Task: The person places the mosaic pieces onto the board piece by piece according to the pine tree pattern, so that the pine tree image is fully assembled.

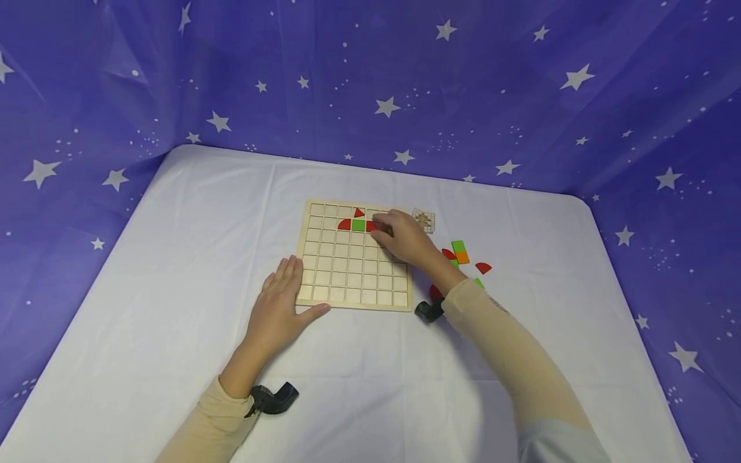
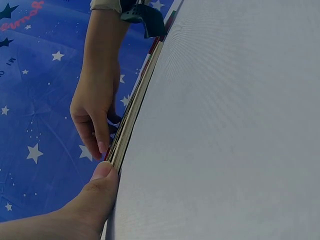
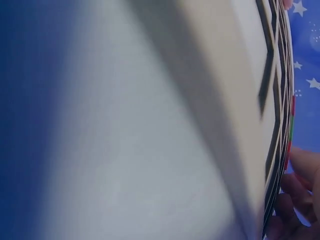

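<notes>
A wooden grid board [image 1: 347, 263] lies on the table. Near its far edge sit a red triangle [image 1: 359, 213], a green square [image 1: 359, 226] below it and a red quarter-circle piece [image 1: 345, 224] to the square's left. At the square's right side, my right hand [image 1: 405, 238] pinches another red quarter-circle piece [image 1: 371, 226] between thumb and fingers. Its fingertips partly cover that piece. My left hand [image 1: 278, 315] rests against the board's near left corner, fingers straight along the side. In the left wrist view, the left thumb [image 2: 95, 195] touches the board's edge.
Right of the board lie loose pieces: a green and orange piece [image 1: 460, 252], a red quarter-circle [image 1: 483, 267] and others partly under the right forearm. A small picture card [image 1: 424, 220] lies beyond the right hand. Black wrist mounts [image 1: 276, 399] stick out from both sleeves.
</notes>
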The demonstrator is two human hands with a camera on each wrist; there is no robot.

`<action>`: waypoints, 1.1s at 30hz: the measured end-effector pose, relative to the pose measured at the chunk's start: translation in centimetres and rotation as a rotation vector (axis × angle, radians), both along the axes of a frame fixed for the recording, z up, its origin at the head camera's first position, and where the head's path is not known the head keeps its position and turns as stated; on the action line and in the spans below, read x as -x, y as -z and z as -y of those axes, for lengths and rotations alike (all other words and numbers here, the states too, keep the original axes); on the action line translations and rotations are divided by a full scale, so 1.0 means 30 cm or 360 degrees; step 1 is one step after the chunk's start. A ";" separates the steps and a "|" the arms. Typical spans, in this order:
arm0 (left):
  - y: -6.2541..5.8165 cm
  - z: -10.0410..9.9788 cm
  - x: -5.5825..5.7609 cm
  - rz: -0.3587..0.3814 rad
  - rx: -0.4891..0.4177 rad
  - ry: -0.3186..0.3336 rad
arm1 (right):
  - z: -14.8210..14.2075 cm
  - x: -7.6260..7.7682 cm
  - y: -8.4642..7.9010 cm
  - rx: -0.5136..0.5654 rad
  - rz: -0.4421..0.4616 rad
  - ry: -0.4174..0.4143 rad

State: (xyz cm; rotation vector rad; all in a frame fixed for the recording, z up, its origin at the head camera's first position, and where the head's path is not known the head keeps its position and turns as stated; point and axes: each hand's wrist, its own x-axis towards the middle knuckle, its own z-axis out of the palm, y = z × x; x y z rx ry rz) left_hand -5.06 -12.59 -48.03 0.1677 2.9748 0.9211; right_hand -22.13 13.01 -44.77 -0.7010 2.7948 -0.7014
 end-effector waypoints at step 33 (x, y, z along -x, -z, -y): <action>0.001 -0.002 0.001 0.0012 -0.0007 0.0005 | -0.703 -0.249 0.024 -0.0141 -0.0057 0.0571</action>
